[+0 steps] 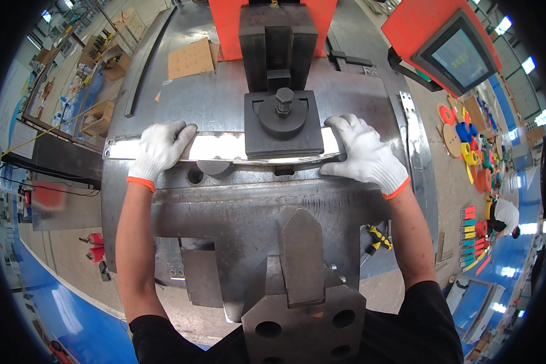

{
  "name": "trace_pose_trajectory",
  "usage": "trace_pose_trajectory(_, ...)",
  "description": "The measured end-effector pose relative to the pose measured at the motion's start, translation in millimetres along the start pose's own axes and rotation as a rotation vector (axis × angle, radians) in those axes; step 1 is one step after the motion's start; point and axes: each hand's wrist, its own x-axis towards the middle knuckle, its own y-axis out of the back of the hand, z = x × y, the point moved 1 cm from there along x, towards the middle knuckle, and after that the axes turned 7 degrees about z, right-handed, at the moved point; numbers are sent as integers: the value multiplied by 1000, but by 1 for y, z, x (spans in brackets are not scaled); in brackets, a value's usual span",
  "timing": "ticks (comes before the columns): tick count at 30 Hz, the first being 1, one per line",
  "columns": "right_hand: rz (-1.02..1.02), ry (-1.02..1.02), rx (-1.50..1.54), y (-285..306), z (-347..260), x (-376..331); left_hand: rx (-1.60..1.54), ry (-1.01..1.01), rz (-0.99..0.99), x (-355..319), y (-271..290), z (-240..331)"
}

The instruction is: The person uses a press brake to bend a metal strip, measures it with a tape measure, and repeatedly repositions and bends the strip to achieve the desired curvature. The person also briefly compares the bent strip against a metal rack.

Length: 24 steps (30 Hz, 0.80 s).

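A long, shiny flat metal strip (218, 145) lies crosswise on the steel machine bed, under the square dark press block (283, 141) with a large bolt on top. My left hand (159, 149), in a white knit glove with an orange cuff, grips the strip left of the block, near its left end. Gloved the same way, my right hand (368, 151) holds the strip right of the block, fingers over the far edge and thumb at the near edge. The block covers the strip's middle. Whether block and strip touch, I cannot tell.
Behind the block stands the red machine body (227, 27). A control screen (458, 53) hangs at the upper right. Close to me, a heavy steel piece with holes (303, 321) juts up. Yellow-and-black pliers (379, 239) lie at right. Another person (505, 218) bends over at far right.
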Motion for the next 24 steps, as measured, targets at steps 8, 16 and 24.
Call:
trace_pose_trajectory(8,29,16,4,0,0,-1,16,-1,6,0,-1,-1)
trace_pose_trajectory(16,34,17,-2,-3,2,-1,-14,4,-24,0,1,1)
trace_pose_trajectory(24,26,10,8,1,-2,-1,-14,-1,28,-1,-2,-2)
